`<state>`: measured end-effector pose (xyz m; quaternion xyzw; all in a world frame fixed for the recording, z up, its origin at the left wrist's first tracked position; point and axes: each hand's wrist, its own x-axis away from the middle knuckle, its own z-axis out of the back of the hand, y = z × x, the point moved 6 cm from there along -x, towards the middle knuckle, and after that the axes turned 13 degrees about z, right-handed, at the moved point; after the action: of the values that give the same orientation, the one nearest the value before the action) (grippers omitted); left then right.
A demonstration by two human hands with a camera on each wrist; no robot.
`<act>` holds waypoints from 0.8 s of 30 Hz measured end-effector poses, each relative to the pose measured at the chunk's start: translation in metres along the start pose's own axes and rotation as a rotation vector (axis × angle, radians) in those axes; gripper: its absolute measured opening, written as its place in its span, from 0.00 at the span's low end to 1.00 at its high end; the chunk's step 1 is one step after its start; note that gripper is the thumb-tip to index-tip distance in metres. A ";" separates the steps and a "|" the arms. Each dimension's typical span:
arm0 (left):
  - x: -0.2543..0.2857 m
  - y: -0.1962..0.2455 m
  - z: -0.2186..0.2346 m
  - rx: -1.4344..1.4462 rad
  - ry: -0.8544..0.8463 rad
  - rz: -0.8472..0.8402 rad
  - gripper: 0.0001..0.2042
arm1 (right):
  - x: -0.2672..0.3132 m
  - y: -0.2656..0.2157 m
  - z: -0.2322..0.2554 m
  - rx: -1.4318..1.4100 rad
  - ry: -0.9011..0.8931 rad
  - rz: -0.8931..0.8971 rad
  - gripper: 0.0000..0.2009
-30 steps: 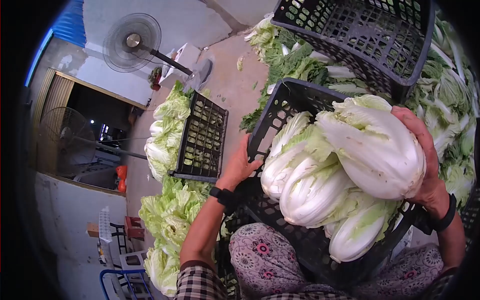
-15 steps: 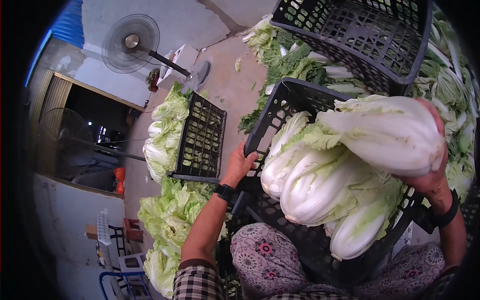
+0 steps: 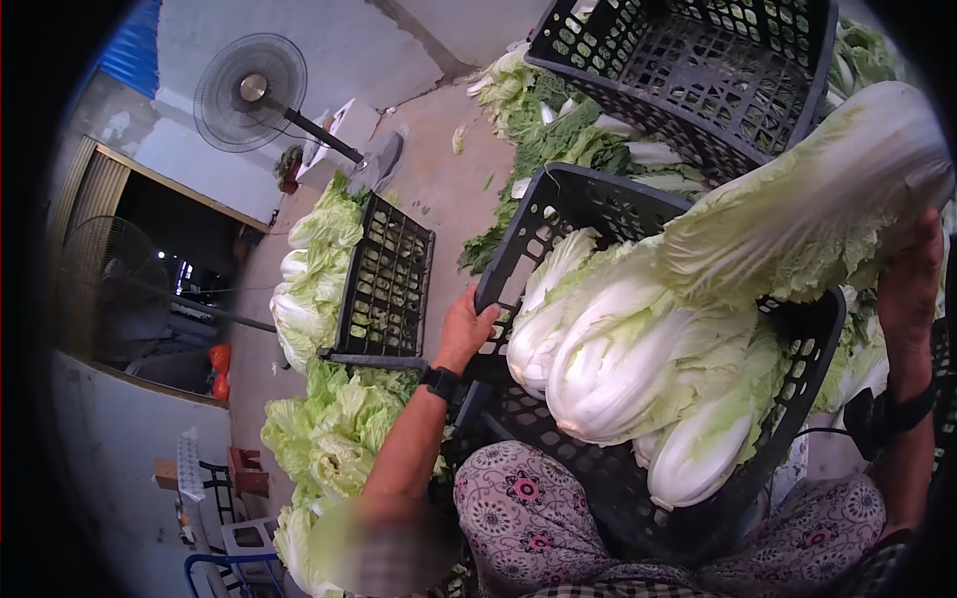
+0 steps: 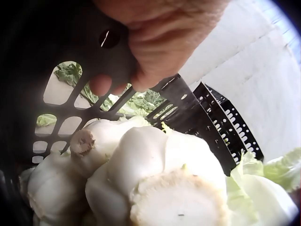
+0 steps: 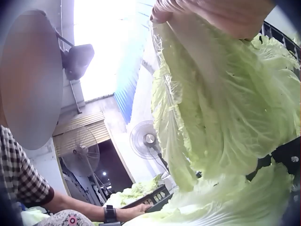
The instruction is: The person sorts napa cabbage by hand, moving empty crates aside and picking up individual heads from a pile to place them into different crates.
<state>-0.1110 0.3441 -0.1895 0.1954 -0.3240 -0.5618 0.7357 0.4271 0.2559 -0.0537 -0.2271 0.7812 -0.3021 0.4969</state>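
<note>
My left hand (image 3: pixel 465 327) grips the side rim of a black plastic crate (image 3: pixel 510 261); in the left wrist view, fingertips (image 4: pixel 100 85) show through its holes. Several napa cabbages (image 3: pixel 623 374) lie in this crate, white bases toward me. At the upper right my right hand (image 3: pixel 907 299) holds another napa cabbage (image 3: pixel 797 204) by its base end, tilted above the crate's right side. The leaves of the held cabbage (image 5: pixel 211 94) hang down in the right wrist view, close over the cabbages below, with the hand (image 5: pixel 221 16) at its top.
A second black crate (image 3: pixel 713 80) stands just beyond, amid loose cabbage leaves (image 3: pixel 588 140). To the left, another crate (image 3: pixel 387 274) lies beside cabbages (image 3: pixel 317 274). More cabbages (image 3: pixel 334 429) lie near my left forearm. A standing fan (image 3: pixel 251 90) is by the wall.
My right hand has lifted its napa cabbage up and to the right, away from the others, and its base now points to the upper right. My left hand stays on the crate rim.
</note>
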 end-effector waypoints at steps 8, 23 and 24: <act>-0.002 -0.004 0.000 0.003 0.001 -0.011 0.14 | -0.001 -0.038 0.008 0.551 -0.340 0.587 0.44; -0.005 -0.006 -0.001 -0.009 0.005 -0.016 0.18 | -0.001 -0.002 0.048 -0.175 0.189 -0.288 0.31; -0.005 -0.006 -0.002 -0.007 0.003 -0.015 0.18 | 0.000 -0.004 0.044 -0.176 0.209 -0.287 0.31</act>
<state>-0.1148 0.3467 -0.1959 0.1959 -0.3195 -0.5681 0.7327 0.4680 0.2424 -0.0650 -0.3460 0.8116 -0.3224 0.3431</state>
